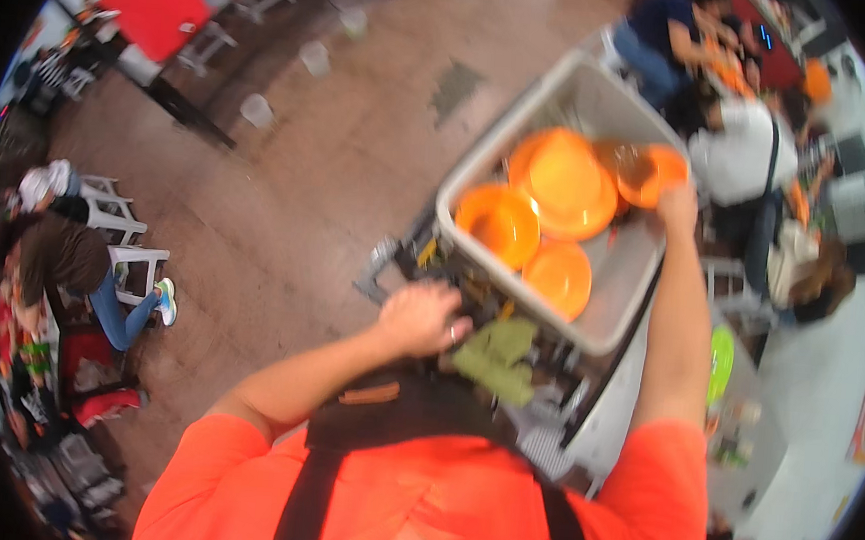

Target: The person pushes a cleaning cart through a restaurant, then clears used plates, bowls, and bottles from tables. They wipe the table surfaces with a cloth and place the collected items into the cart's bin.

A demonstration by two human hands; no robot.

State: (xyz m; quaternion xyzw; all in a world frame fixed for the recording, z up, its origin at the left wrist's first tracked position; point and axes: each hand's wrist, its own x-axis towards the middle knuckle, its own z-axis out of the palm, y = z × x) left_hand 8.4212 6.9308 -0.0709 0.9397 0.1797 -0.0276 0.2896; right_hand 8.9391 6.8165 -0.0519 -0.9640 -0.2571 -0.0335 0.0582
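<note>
My right hand [678, 205] grips the rim of an orange bowl [653, 176] inside the right side of a grey plastic tub [629, 314]. Several more orange dishes lie in the tub: stacked plates [565, 178], a deep bowl [497, 226] and a smaller dish [558, 279]. The tub rests on a cart [410, 265]. At the cart's near left end, my left hand [423, 319] is curled over what seems to be its dark handle; motion blur hides the exact hold. A green cloth [498, 359] hangs on the cart next to that hand.
Seated people [741, 152] are close on the right, others [65, 252] at the left. A grey table [749, 367] with a green plate [721, 365] stands right of the cart. White stools [135, 272], red tables [154, 6] and white bins [257, 110] line the brown floor [256, 205].
</note>
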